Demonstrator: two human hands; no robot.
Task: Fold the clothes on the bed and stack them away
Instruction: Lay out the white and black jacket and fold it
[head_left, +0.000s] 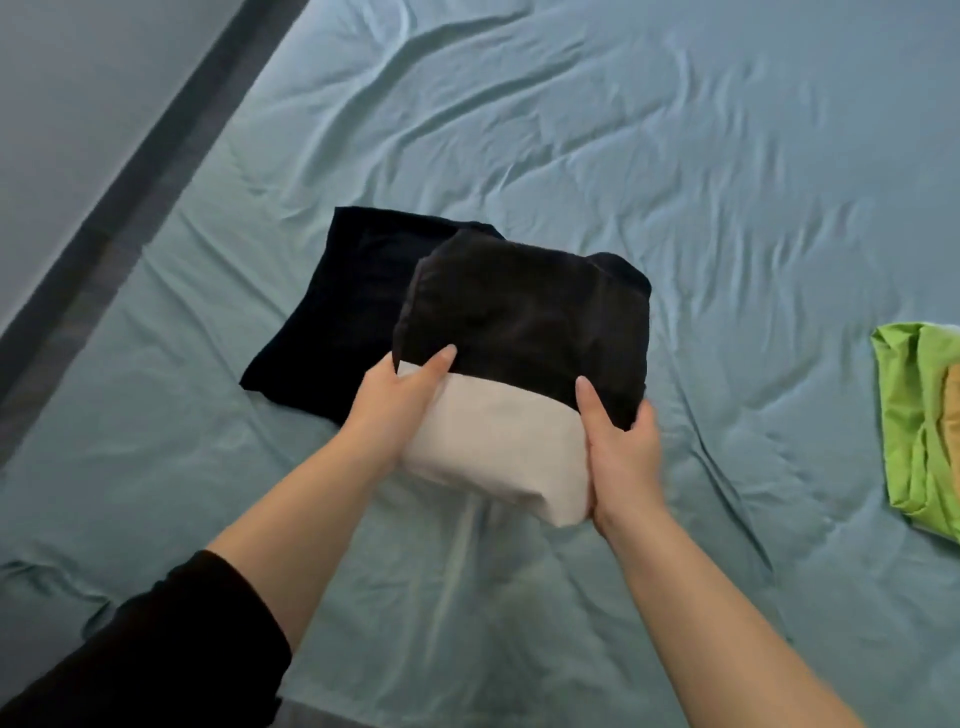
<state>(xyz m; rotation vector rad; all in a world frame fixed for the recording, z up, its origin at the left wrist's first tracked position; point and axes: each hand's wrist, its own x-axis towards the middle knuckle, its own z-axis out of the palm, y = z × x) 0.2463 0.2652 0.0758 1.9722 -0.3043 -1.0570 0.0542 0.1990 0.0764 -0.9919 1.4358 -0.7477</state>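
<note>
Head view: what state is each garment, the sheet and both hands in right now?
Black-and-white garment: folded, held between both hands.
Navy garment: folded, flat on bed.
Green garment: crumpled, unfolded, at right edge.
Teal bed sheet: wrinkled.
Left hand: gripping bundle.
Right hand: gripping bundle.

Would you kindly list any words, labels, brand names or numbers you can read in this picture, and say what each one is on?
None: no text can be read anywhere.
The folded black and white bundle held between the left hand and the right hand shows no print or tag.
The dark garment, the green cloth and the bedsheet are plain.
</note>
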